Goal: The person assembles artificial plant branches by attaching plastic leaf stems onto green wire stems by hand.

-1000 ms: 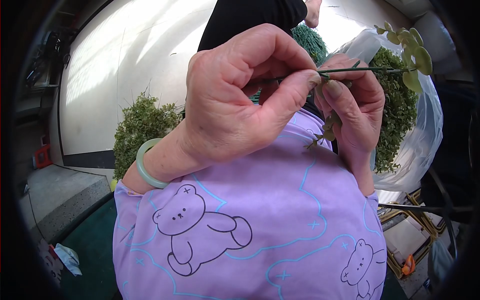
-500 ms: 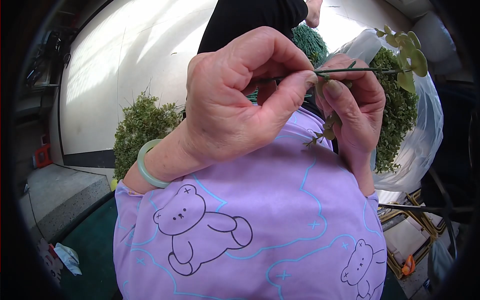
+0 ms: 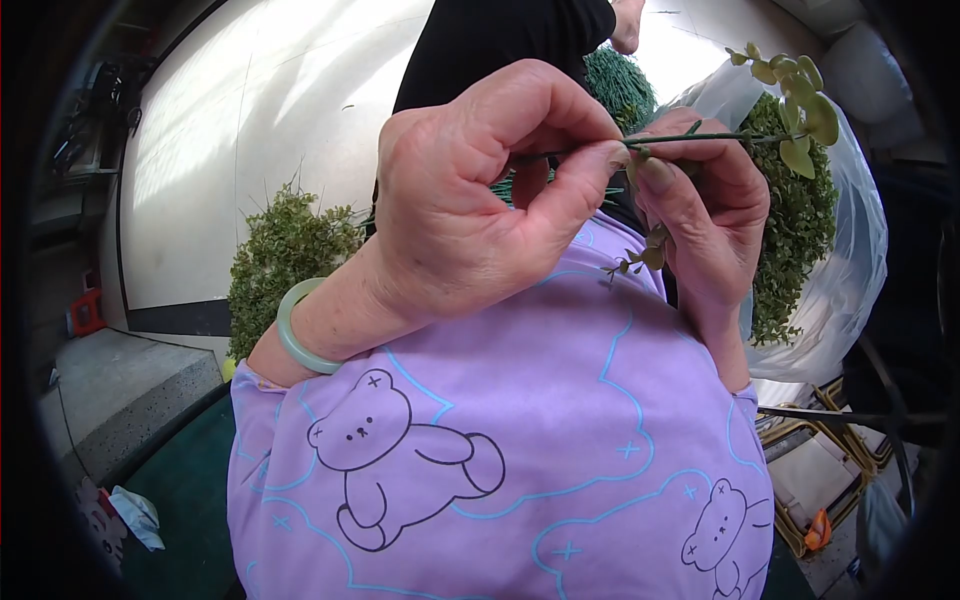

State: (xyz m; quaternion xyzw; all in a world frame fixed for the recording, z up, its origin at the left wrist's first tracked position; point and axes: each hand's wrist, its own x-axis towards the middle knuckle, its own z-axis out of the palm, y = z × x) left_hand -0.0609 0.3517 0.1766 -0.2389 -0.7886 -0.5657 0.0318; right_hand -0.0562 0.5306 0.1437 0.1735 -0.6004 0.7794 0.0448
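Note:
My left hand (image 3: 490, 190), with a pale green bangle on its wrist, pinches a thin dark green artificial stem (image 3: 690, 137) between thumb and forefinger. The stem runs rightward to a cluster of rounded leaves (image 3: 800, 100). Close beside it, my right hand (image 3: 705, 205) has its thumb pressed against the forefinger, holding a leafy sprig (image 3: 652, 250) where it meets the stem. Small leaves of that sprig hang below the right hand. The exact joint between stem and sprig is partly covered by my fingertips.
A heap of artificial greenery (image 3: 285, 255) lies at the left. More foliage (image 3: 795, 220) sits in a clear plastic bag (image 3: 855, 250) at the right. A bundle of green stems (image 3: 618, 88) is beyond my hands, near a bare foot (image 3: 627, 25). Gold-edged frames (image 3: 815, 470) stand lower right.
The stem's leafy end has shifted slightly left and up, and its leaves have turned. Both hands keep their pinch, with only a small shift of the fingers.

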